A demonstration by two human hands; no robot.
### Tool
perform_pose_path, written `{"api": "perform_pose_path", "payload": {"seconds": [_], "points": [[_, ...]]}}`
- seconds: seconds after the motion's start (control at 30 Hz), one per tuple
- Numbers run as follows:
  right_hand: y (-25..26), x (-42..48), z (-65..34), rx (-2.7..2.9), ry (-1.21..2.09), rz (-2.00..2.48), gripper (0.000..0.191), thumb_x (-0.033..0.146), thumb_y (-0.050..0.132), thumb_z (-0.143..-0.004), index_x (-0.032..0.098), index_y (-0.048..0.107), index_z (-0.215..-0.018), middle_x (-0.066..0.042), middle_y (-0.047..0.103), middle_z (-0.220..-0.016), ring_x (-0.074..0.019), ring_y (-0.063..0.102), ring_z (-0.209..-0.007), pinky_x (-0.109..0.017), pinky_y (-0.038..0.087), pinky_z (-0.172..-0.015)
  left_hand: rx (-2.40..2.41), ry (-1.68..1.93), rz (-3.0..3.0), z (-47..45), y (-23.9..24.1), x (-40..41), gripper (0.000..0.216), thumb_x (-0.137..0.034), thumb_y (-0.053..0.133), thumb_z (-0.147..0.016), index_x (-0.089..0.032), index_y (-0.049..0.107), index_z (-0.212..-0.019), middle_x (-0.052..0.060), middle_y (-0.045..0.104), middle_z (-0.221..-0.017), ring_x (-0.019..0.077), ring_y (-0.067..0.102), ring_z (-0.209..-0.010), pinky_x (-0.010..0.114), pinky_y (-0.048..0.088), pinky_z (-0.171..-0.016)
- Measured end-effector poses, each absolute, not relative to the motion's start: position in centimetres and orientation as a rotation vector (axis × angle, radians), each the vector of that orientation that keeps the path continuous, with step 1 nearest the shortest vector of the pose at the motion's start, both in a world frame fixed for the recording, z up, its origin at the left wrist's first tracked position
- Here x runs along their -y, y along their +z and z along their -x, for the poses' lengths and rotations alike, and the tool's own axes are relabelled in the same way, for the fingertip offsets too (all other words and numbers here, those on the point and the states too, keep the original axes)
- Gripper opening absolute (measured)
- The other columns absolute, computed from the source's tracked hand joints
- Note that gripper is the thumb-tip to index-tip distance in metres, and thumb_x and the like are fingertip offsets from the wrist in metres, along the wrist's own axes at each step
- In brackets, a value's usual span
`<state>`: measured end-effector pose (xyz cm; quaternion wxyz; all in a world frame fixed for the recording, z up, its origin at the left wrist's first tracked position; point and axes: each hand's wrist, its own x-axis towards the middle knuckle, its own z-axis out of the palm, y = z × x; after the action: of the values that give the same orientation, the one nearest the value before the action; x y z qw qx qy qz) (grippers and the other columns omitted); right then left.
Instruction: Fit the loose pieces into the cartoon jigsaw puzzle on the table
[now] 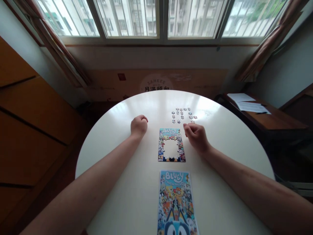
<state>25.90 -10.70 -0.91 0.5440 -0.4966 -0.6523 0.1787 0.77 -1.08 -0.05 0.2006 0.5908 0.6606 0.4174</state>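
Observation:
My left hand [139,126] rests on the white table as a closed fist, left of the puzzle, and nothing shows in it. On the other side my right hand [196,137] is curled into a fist as well, just below the loose jigsaw pieces [181,113]; no piece is visible in its fingers. Between the hands lies a partly assembled jigsaw puzzle [160,148], a colourful border around a pale open middle, with "BLUEY" along its top. Closer to me is a printed reference picture [174,199] of the same design, with a large blue cartoon face at the bottom.
The round white table [117,202] spans the middle of the view. Behind it are a low printed panel [105,78] and barred windows [127,19]. At right, papers [251,106] and a dark pen lie on a brown desk [281,120]. An orange-brown cabinet [29,107] stands at left.

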Motion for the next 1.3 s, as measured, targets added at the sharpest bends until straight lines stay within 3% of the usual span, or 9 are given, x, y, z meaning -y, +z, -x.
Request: {"api": "perform_pose_path", "payload": {"seconds": [0.17, 0.37, 0.53, 0.63, 0.7, 0.83, 0.93, 1.1, 1.3], "points": [[-1.0, 10.7, -25.2, 1.739, 0.378, 1.169, 0.052, 0.035, 0.049, -0.097, 0.020, 0.030, -0.050, 0.002, 0.036, -0.051, -0.0099, 0.032, -0.049, -0.029, 0.025, -0.055, -1.839, 1.171, -1.661, -0.6, 0.2, 1.2, 0.017, -0.018, 0.046, -0.061, -0.022, 0.062, -0.058, 0.003, 0.060, -0.057, 0.0213, 0.055, -0.063, 0.032, 0.036, -0.061], [-1.2, 10.5, -24.9, 1.754, 0.399, 1.198, 0.053, 0.036, 0.051, -0.095, 0.019, 0.030, -0.050, 0.002, 0.037, -0.050, -0.0099, 0.032, -0.048, -0.029, 0.025, -0.055, -1.772, 1.217, -1.631, -0.1, -0.2, 1.1, 0.016, -0.022, 0.045, -0.061, -0.022, 0.061, -0.061, 0.001, 0.054, -0.053, 0.0200, 0.052, -0.057, 0.030, 0.036, -0.056], [-0.7, 9.4, -25.7, 1.567, 0.416, 1.275, 0.056, 0.049, 0.047, -0.097, 0.020, 0.045, -0.049, 0.000, 0.048, -0.050, -0.0127, 0.046, -0.050, -0.028, 0.038, -0.059, -1.660, 1.269, -1.614, 0.4, -0.3, 1.3, 0.017, -0.024, 0.043, -0.058, -0.022, 0.059, -0.064, 0.001, 0.056, -0.057, 0.0196, 0.052, -0.058, 0.028, 0.037, -0.054], [-0.1, 7.3, -28.4, 1.358, 0.411, 1.360, 0.057, 0.058, 0.040, -0.097, 0.020, 0.054, -0.057, 0.001, 0.048, -0.047, -0.0128, 0.045, -0.044, -0.027, 0.039, -0.051, -1.608, 1.291, -1.608, 0.6, -0.4, 1.3, 0.017, -0.025, 0.043, -0.057, -0.022, 0.059, -0.064, 0.002, 0.056, -0.058, 0.0191, 0.051, -0.057, 0.028, 0.038, -0.052], [0.1, 6.0, -30.6, 1.232, 0.391, 1.413, 0.054, 0.057, 0.035, -0.097, 0.017, 0.062, -0.072, -0.002, 0.059, -0.061, -0.0121, 0.046, -0.044, -0.026, 0.036, -0.045, -1.583, 1.296, -1.603, 0.7, -0.5, 1.2, 0.017, -0.025, 0.043, -0.057, -0.022, 0.058, -0.064, 0.001, 0.055, -0.057, 0.0187, 0.051, -0.056, 0.028, 0.037, -0.051], [-0.4, 5.3, -33.7, 1.208, 0.403, 1.506, 0.041, 0.047, 0.054, -0.085, 0.015, 0.074, -0.101, -0.008, 0.072, -0.089, -0.0124, 0.053, -0.055, -0.026, 0.043, -0.052, -1.550, 1.291, -1.590, 0.9, -0.7, 1.2, 0.017, -0.026, 0.043, -0.057, -0.022, 0.058, -0.065, 0.000, 0.053, -0.057, 0.0171, 0.049, -0.053, 0.027, 0.036, -0.050], [-1.0, 5.8, -33.9, 1.297, 0.446, 1.557, 0.034, 0.040, 0.061, -0.079, 0.017, 0.078, -0.098, -0.008, 0.075, -0.093, -0.0136, 0.054, -0.059, -0.027, 0.045, -0.057, -1.525, 1.285, -1.584, 0.9, -0.8, 1.2, 0.017, -0.026, 0.043, -0.057, -0.022, 0.058, -0.065, -0.001, 0.052, -0.057, 0.0157, 0.047, -0.052, 0.027, 0.034, -0.049], [-1.3, 5.8, -33.3, 1.378, 0.457, 1.567, 0.032, 0.035, 0.060, -0.080, 0.019, 0.079, -0.099, -0.008, 0.076, -0.104, -0.0150, 0.057, -0.064, -0.029, 0.046, -0.062, -1.486, 1.303, -1.561, 0.9, -0.7, 1.5, 0.016, -0.024, 0.044, -0.057, -0.021, 0.058, -0.065, -0.001, 0.052, -0.056, 0.0149, 0.045, -0.051, 0.027, 0.032, -0.048], [-1.6, 5.6, -33.6, 1.347, 0.433, 1.562, 0.034, 0.033, 0.055, -0.081, 0.018, 0.079, -0.099, -0.008, 0.075, -0.093, -0.0150, 0.055, -0.059, -0.027, 0.040, -0.054, -1.495, 1.307, -1.564, 1.0, -0.8, 1.5, 0.015, -0.025, 0.044, -0.058, -0.022, 0.058, -0.064, -0.001, 0.052, -0.056, 0.0154, 0.046, -0.052, 0.027, 0.033, -0.048]]}}
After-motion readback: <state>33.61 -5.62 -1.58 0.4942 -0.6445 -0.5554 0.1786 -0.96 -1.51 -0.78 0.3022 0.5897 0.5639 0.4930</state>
